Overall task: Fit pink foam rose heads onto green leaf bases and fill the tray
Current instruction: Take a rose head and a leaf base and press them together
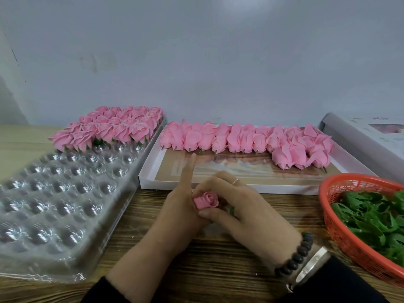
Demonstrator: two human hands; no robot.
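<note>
Both hands meet over the wooden table around one pink foam rose head. My left hand holds the rose from the left with its forefinger stretched straight up. My right hand curls its thumb and fingers round the rose; a bit of green leaf base shows under its fingers. The clear plastic tray lies at the left, its far rows filled with finished roses. Loose rose heads lie in a white box. The orange basket at the right holds green leaf bases.
A white wall stands right behind the table. A white carton leans at the far right behind the basket. Bare wooden table shows in front between tray and basket. A bead bracelet and a metal bangle sit on my right wrist.
</note>
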